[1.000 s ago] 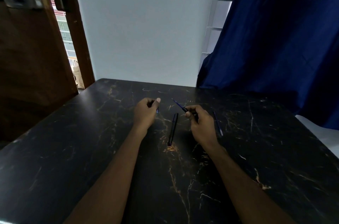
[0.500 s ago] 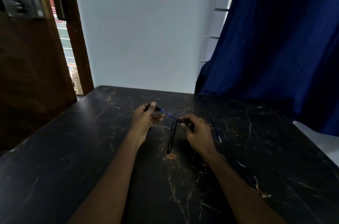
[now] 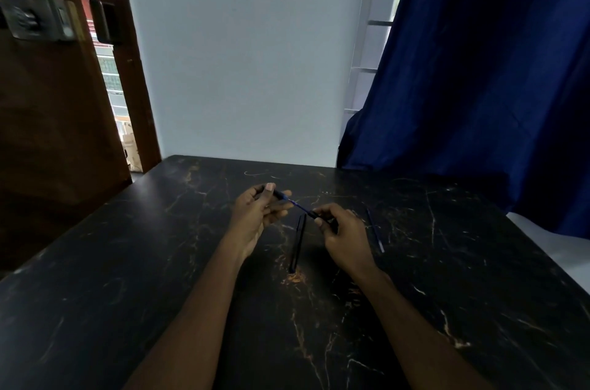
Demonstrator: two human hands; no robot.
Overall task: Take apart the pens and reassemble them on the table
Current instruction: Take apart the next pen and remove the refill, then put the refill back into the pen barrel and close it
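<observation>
Black marble table (image 3: 159,262) spreads below; the left hand (image 3: 255,217) pinches a dark barrel (image 3: 277,194), the right hand (image 3: 344,233) pinches the blue refill (image 3: 298,205) running to it; another pen (image 3: 297,243) lies between. Held off-line, that thin refill could bend or jam.

The tabletop (image 3: 127,310) looks like polished stone, black with golden veins and a dull sheen. The pen barrel (image 3: 297,243) lying on it seems to be matt black plastic, and the thin refill (image 3: 375,231) smooth blue plastic. The held pen (image 3: 295,204) shows black and glossy blue plastic. The curtain (image 3: 479,70) is navy cloth. The door (image 3: 48,118) is brown wood with a metal latch (image 3: 35,14).
</observation>
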